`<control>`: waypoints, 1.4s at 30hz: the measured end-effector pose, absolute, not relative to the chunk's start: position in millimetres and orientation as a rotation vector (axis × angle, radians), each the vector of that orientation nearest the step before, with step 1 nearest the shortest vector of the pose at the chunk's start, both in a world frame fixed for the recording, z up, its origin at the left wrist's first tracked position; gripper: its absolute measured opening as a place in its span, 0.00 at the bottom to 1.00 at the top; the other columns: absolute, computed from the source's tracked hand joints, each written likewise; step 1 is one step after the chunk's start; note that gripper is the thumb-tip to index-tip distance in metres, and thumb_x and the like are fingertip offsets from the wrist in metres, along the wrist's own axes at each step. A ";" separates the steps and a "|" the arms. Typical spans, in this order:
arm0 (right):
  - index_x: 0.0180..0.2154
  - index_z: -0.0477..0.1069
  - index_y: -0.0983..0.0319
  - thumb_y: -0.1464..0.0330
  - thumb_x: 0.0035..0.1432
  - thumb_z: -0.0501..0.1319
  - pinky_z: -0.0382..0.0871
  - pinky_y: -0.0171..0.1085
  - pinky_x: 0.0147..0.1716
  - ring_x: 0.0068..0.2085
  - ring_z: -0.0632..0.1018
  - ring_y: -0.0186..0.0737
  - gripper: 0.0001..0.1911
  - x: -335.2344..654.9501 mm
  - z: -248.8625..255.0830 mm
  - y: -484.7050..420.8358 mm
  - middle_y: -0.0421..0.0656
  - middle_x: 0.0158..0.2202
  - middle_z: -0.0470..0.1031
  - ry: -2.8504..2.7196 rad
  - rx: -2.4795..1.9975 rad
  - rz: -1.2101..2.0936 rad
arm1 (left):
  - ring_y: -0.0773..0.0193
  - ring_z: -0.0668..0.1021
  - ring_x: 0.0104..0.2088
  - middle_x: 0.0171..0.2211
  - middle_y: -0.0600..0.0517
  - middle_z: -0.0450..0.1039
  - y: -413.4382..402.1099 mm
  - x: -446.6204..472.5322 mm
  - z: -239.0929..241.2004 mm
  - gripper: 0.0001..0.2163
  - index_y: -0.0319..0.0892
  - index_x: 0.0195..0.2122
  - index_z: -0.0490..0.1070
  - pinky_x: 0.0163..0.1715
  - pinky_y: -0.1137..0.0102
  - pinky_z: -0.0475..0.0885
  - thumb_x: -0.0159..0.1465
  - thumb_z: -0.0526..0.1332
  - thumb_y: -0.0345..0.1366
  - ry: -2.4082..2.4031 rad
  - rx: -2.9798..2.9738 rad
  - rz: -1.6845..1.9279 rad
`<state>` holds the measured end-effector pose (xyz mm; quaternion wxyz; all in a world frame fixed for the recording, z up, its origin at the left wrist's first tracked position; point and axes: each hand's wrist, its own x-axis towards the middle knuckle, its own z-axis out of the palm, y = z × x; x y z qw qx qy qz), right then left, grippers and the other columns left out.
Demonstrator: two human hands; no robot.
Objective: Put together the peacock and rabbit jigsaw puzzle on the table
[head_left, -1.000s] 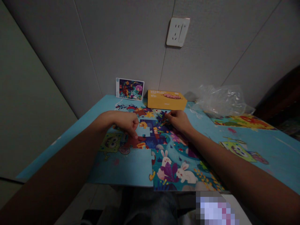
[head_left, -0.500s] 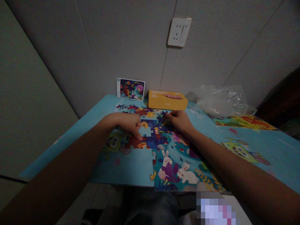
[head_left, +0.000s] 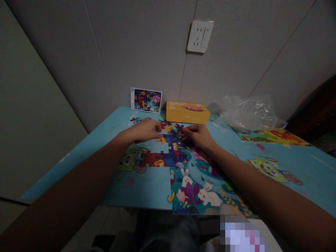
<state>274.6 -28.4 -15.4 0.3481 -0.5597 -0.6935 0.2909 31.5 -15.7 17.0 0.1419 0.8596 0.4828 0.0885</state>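
Observation:
A partly joined jigsaw puzzle (head_left: 199,175), with white rabbits and a teal stream, lies on the table in front of me. My right hand (head_left: 200,136) pinches a dark blue puzzle piece (head_left: 177,128) by its right edge, above the puzzle's far side. Across from it, my left hand (head_left: 146,129) is over the loose puzzle pieces (head_left: 166,126), thumb and index finger apart. Its fingertips are close to those pieces; contact is hard to make out. Reddish-brown joined pieces (head_left: 151,159) show in front of the left hand, beside a gap in the puzzle.
A picture card (head_left: 147,100) leans on the wall beside a yellow box (head_left: 187,112). Crumpled clear plastic (head_left: 249,113) lies at the back right, near a bright orange picture sheet (head_left: 275,137). The blue tabletop (head_left: 141,187) carries printed cartoon figures. A socket (head_left: 200,36) is on the wall.
My left hand has lifted off the reddish-brown piece and moved away from me to the loose pieces. The right hand has shifted slightly left with its dark blue piece.

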 end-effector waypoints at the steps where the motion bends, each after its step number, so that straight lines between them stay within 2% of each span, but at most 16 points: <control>1: 0.30 0.80 0.66 0.57 0.54 0.60 0.59 0.34 0.24 0.25 0.71 0.36 0.19 272.5 -15.8 -30.3 0.43 0.24 0.76 -1.778 -1.377 0.812 | 0.65 0.71 0.27 0.28 0.51 0.73 -15.6 33.0 16.2 0.18 0.37 0.44 0.74 0.27 0.71 0.58 0.60 0.61 0.47 1.360 2.444 0.316; 7: 0.30 0.77 0.66 0.53 0.52 0.63 0.49 0.33 0.20 0.20 0.59 0.28 0.21 259.0 -12.1 -45.5 0.36 0.18 0.64 -1.815 -1.138 1.099 | 0.70 0.62 0.22 0.20 0.56 0.60 -16.2 40.1 17.3 0.15 0.38 0.27 0.69 0.24 0.71 0.51 0.64 0.56 0.44 1.132 2.408 0.512; 12: 0.31 0.76 0.67 0.50 0.50 0.65 0.53 0.33 0.22 0.23 0.63 0.30 0.24 257.1 -11.7 -47.5 0.40 0.23 0.70 -1.778 -1.106 1.145 | 0.71 0.59 0.20 0.16 0.57 0.57 -17.2 35.3 22.7 0.14 0.39 0.21 0.65 0.23 0.70 0.50 0.63 0.55 0.39 1.088 2.377 0.401; 16: 0.30 0.76 0.66 0.51 0.50 0.65 0.56 0.33 0.23 0.24 0.65 0.31 0.23 257.6 -15.7 -45.1 0.41 0.24 0.72 -1.792 -1.097 1.101 | 0.72 0.58 0.19 0.15 0.58 0.54 -15.8 32.9 22.1 0.15 0.40 0.17 0.59 0.23 0.70 0.49 0.59 0.56 0.37 0.992 2.376 0.318; 19: 0.29 0.76 0.66 0.52 0.51 0.65 0.60 0.34 0.26 0.25 0.68 0.32 0.21 257.1 -18.0 -44.4 0.42 0.25 0.74 -1.875 -1.080 1.099 | 0.72 0.58 0.18 0.15 0.58 0.53 -16.4 33.6 21.3 0.14 0.41 0.16 0.57 0.22 0.70 0.49 0.58 0.56 0.35 0.926 2.396 0.261; 25: 0.31 0.76 0.66 0.58 0.55 0.63 0.63 0.34 0.27 0.26 0.71 0.34 0.16 257.0 -20.0 -43.9 0.42 0.24 0.75 -2.084 -1.058 1.066 | 0.71 0.62 0.17 0.13 0.55 0.60 -18.6 30.1 20.8 0.14 0.40 0.15 0.62 0.22 0.70 0.52 0.58 0.56 0.34 0.961 2.356 0.131; 31: 0.30 0.76 0.65 0.62 0.55 0.63 0.62 0.34 0.27 0.25 0.70 0.32 0.12 255.5 -15.3 -48.1 0.41 0.23 0.74 -2.204 -1.081 1.034 | 0.71 0.65 0.17 0.15 0.55 0.65 -16.9 25.8 18.9 0.13 0.39 0.18 0.67 0.22 0.72 0.55 0.58 0.59 0.38 0.980 2.325 0.027; 42: 0.30 0.77 0.65 0.66 0.56 0.63 0.61 0.33 0.27 0.24 0.69 0.31 0.08 253.5 -11.3 -50.1 0.39 0.22 0.73 -2.232 -1.135 0.956 | 0.69 0.64 0.19 0.16 0.54 0.65 -16.2 26.1 19.6 0.15 0.39 0.20 0.70 0.22 0.71 0.54 0.57 0.61 0.44 1.019 2.311 -0.028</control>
